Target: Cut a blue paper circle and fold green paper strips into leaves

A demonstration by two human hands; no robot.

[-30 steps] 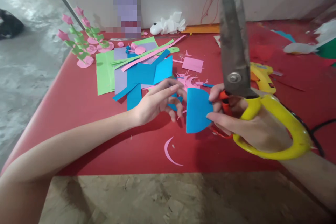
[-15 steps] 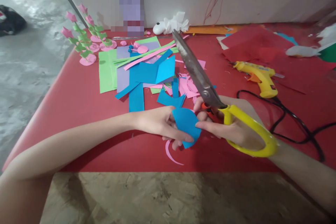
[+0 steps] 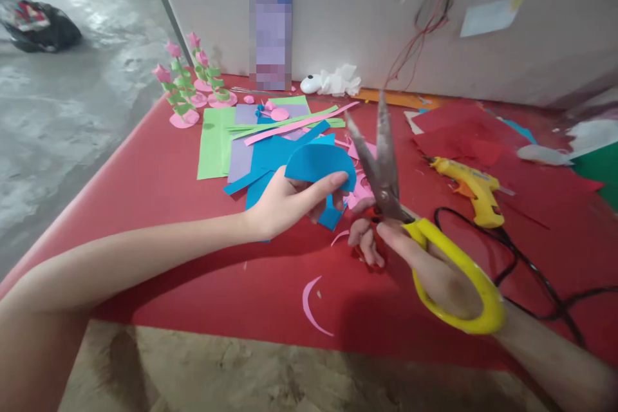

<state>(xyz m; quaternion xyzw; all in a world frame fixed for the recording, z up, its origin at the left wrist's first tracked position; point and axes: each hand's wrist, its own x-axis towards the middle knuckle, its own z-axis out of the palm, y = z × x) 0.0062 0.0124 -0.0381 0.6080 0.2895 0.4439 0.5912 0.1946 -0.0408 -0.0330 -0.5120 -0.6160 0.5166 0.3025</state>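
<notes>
My left hand (image 3: pixel 290 203) pinches a rounded piece of blue paper (image 3: pixel 316 164) and holds it just above the red tabletop (image 3: pixel 145 187). My right hand (image 3: pixel 415 257) grips large scissors (image 3: pixel 386 174) by their yellow and red handles. The blades are parted and point up and away, just right of the blue piece. Under both hands lie blue and pink paper scraps (image 3: pixel 360 190). A pink curved sliver (image 3: pixel 311 299) lies near the table's front edge.
A stack of green, purple, blue and pink paper (image 3: pixel 241 141) lies behind my left hand. Pink paper flowers on green stems (image 3: pixel 186 87) stand at the back left. A yellow glue gun (image 3: pixel 470 187) with a black cord (image 3: pixel 531 270) lies to the right, near red sheets (image 3: pixel 458 132).
My left hand has taken the blue piece from between both hands and lifted it up and away. The scissor blades, shut before, now stand parted. The camera tilted up.
</notes>
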